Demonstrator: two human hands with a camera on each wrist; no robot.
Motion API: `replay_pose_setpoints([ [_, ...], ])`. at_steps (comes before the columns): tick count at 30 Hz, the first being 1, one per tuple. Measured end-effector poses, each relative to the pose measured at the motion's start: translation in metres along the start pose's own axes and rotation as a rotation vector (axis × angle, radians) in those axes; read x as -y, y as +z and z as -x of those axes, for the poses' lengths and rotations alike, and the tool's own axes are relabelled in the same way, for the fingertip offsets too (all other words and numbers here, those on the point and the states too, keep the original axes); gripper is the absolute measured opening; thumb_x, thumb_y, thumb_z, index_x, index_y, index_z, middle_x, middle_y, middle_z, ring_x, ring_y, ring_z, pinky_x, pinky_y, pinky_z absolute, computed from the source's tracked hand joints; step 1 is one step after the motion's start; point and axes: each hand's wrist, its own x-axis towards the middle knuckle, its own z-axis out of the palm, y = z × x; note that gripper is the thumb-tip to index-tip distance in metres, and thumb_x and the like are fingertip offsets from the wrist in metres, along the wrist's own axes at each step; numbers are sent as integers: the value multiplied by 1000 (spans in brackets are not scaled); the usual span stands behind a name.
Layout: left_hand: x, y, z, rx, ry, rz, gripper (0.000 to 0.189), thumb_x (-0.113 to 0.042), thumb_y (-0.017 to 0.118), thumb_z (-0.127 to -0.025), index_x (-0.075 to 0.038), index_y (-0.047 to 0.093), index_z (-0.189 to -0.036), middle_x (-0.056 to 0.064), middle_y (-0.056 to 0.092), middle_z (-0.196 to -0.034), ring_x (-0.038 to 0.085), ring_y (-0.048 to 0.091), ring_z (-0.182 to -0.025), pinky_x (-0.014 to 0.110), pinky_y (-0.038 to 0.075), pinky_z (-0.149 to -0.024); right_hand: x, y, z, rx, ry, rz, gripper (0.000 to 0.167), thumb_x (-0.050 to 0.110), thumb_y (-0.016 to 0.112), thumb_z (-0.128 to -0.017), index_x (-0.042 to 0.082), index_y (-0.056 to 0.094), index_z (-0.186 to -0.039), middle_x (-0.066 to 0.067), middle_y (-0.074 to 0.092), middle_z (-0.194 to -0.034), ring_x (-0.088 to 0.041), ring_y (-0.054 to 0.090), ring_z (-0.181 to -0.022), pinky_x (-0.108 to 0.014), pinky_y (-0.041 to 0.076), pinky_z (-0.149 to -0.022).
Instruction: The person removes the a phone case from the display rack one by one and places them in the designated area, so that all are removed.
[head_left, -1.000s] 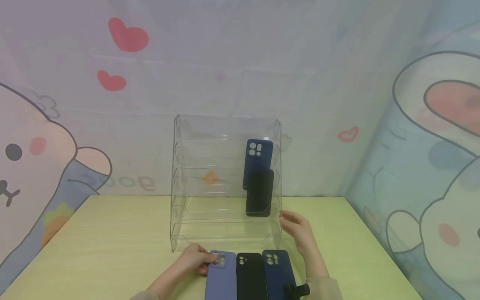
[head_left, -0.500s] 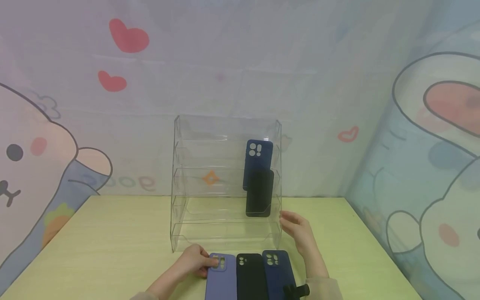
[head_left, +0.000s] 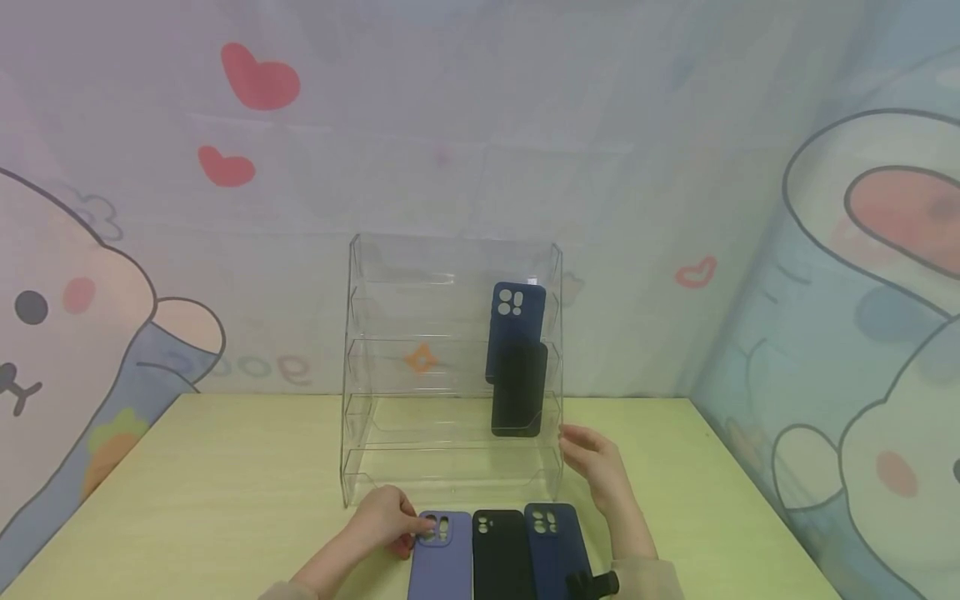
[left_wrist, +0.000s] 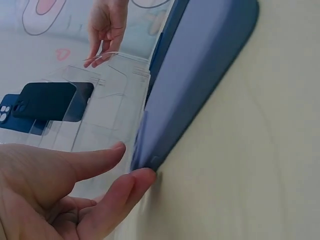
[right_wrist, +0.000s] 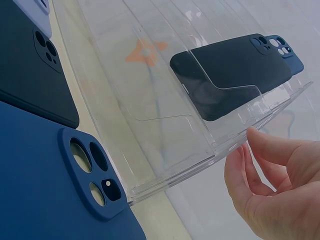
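A purple phone case (head_left: 441,562) lies on the table before me. My left hand (head_left: 384,521) is at its top left corner; in the left wrist view the index fingertip touches the case's end and the thumb stands a little apart from it. To its right lie a black phone case (head_left: 502,558) and a dark blue phone case (head_left: 558,546), side by side. My right hand (head_left: 596,462) is at the right side of a clear tiered rack (head_left: 420,462), its fingertips at the side edge. On the rack lean another blue phone case (head_left: 517,321) and another black phone case (head_left: 519,392).
The rack stands on the pale yellow table (head_left: 247,483), just behind the row of cases. A printed cloth backdrop (head_left: 637,200) hangs behind and at the sides. A black strap end (head_left: 592,585) by the right sleeve covers part of the dark blue case.
The purple case has slid slightly toward me, with my left hand at its top end. The right hand stays beside the rack. The head view has tilted up slightly.
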Motion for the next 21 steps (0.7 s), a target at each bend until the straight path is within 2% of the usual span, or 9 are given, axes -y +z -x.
replay_pose_setpoints([
  [5,-9,-5,2,22,-24,6,19,-9,77,-82,4,65,-81,10,66,-60,18,66,-50,29,58,-51,0,0,0,-1,1,-8,40,6,58,-96,-6,52,-134,-23,54,-138,-32,57,-124,-26,51,-99],
  [9,-17,-12,2,30,-10,-13,19,-11,76,-84,4,64,-86,10,67,-64,16,65,-50,29,59,-53,1,2,2,4,0,-14,40,6,57,-97,-8,51,-134,-25,52,-138,-34,55,-125,-27,51,-99],
  [14,-26,-22,-6,95,63,3,22,-16,74,-86,3,66,-95,10,71,-75,18,68,-57,32,59,-56,0,1,2,0,-5,-8,41,7,58,-97,-8,51,-134,-24,53,-138,-31,58,-122,-28,52,-99],
  [17,-30,-26,-13,154,132,19,27,-18,72,-88,4,66,-103,10,73,-83,21,70,-66,34,56,-60,-1,0,2,0,-10,-7,41,7,58,-97,-7,51,-134,-24,53,-138,-31,58,-122,-28,51,-99],
  [21,-38,-31,-21,193,231,40,32,-18,70,-89,5,65,-111,9,73,-90,24,70,-79,41,57,-70,-1,0,2,3,-15,-12,40,6,58,-96,-7,52,-134,-26,52,-138,-36,55,-126,-29,51,-101],
])
